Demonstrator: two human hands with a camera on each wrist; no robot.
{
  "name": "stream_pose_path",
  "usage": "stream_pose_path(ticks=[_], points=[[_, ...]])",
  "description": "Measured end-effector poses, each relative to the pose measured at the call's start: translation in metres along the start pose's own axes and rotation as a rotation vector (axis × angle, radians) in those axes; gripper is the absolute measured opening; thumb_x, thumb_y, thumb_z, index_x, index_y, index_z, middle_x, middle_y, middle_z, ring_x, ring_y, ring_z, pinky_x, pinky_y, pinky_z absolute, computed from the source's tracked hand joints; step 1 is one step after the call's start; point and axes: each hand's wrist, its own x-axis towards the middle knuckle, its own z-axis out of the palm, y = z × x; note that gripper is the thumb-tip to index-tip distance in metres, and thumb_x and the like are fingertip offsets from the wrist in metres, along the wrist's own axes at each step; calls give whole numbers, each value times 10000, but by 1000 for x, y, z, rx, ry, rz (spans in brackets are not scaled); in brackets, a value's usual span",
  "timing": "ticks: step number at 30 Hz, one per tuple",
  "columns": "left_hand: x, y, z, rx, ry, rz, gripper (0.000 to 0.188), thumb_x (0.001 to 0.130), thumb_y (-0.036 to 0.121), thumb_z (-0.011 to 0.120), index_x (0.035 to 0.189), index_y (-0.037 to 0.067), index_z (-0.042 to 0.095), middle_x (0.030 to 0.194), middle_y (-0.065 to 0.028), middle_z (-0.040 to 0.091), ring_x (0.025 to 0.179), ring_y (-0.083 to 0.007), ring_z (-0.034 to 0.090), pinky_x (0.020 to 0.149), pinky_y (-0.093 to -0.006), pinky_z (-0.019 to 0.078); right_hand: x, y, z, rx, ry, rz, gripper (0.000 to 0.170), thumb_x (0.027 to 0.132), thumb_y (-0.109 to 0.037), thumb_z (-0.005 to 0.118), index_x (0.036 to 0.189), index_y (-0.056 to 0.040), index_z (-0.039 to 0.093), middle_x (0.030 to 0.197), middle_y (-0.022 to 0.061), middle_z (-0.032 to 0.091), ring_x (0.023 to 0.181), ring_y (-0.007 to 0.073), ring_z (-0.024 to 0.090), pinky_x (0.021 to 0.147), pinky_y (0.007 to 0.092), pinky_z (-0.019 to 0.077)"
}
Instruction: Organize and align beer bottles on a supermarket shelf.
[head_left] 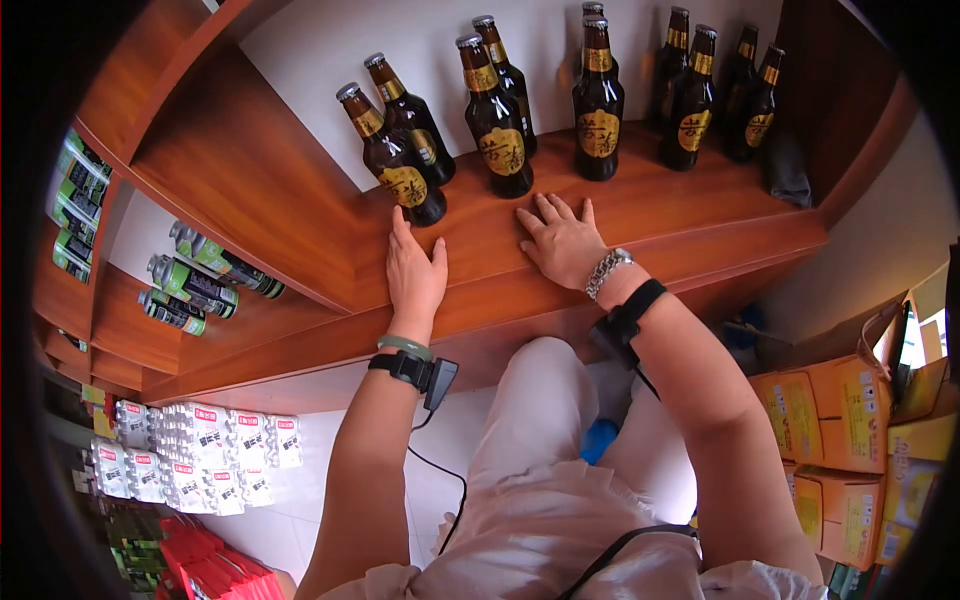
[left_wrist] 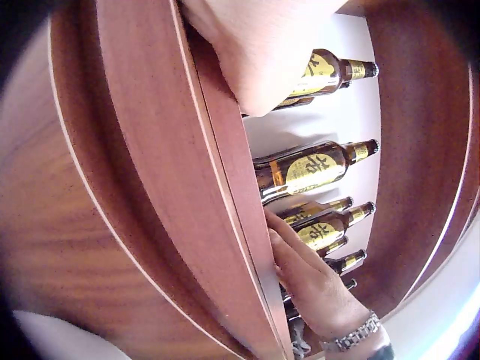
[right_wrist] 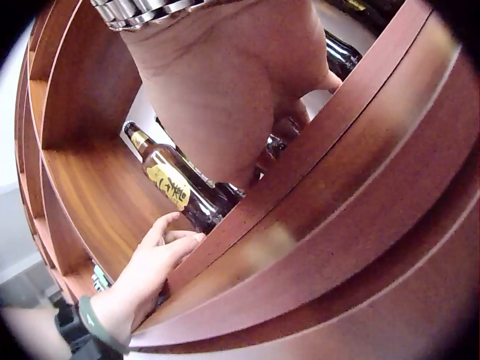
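Brown beer bottles with gold labels stand upright in pairs along the wooden shelf [head_left: 680,210]. My left hand [head_left: 415,275] has its fingers straight, with the fingertips right at the base of the leftmost front bottle [head_left: 400,182]. In the right wrist view that same bottle [right_wrist: 176,184] rises just beyond the left hand [right_wrist: 142,274]. Palm down, my right hand [head_left: 568,243] rests on the shelf with fingers spread, in front of the gap between a second front bottle [head_left: 500,150] and a third [head_left: 598,125]. Neither hand holds anything.
A dark grey cloth-like bundle [head_left: 788,172] lies at the shelf's right end. Green-and-black cans [head_left: 195,288] sit in a compartment to the left. Shrink-wrapped white packs [head_left: 205,450] are stacked on the floor at left, and yellow-orange cartons [head_left: 840,415] at right.
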Motion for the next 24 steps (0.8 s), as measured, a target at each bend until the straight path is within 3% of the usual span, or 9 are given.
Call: stream_pose_path(ticks=[4, 7, 10, 11, 20, 24], points=[[1, -4, -2, -109, -5, -45, 839, 907, 177, 707, 1565, 62, 199, 1393, -238, 540, 1294, -404, 525, 1081, -471, 441, 3, -9, 1, 51, 115, 26, 514, 1011, -339, 530, 1464, -97, 512, 1562, 217, 422, 1470, 382, 362, 1192, 628, 246], [1, -5, -3, -137, -31, -69, 855, 900, 163, 714, 1572, 90, 191, 1414, -224, 531, 1306, -400, 518, 1093, -463, 433, 6, -10, 13, 46, 358, 11, 404, 963, -267, 600, 1322, -83, 614, 1394, 200, 581, 1350, 377, 494, 1159, 533, 344], [2, -1, -4, -75, -41, -59, 845, 904, 169, 709, 1571, 96, 195, 1422, -220, 524, 1310, -396, 514, 1092, -461, 434, 14, -7, 10, 119, 390, 26, 307, 916, -208, 638, 1195, -81, 656, 1172, 150, 658, 1196, 349, 575, 1070, 487, 421], [2, 2, -6, -66, -52, -78, 825, 909, 174, 703, 1563, 82, 208, 1422, -221, 520, 1310, -395, 512, 1089, -459, 436, 18, -5, 14, 128, 515, 18, 216, 884, -172, 662, 1082, -85, 653, 1032, 113, 643, 1078, 321, 605, 958, 463, 471], [3, 7, -3, 41, -3, -42, 786, 920, 193, 682, 1543, 33, 228, 1354, -234, 561, 1244, -413, 557, 1044, -468, 464, 44, -17, 5, 629, 581, 232, 158, 876, -118, 682, 1006, -63, 612, 983, 143, 647, 944, 352, 641, 843, 453, 489], [4, 7, -3, 55, -3, -45, 783, 922, 196, 678, 1545, 34, 232, 1365, -225, 555, 1251, -409, 555, 1044, -467, 464, 39, -14, 9, 683, 553, 159, 106, 880, -111, 675, 965, -73, 623, 979, 131, 650, 938, 352, 638, 823, 451, 478]])
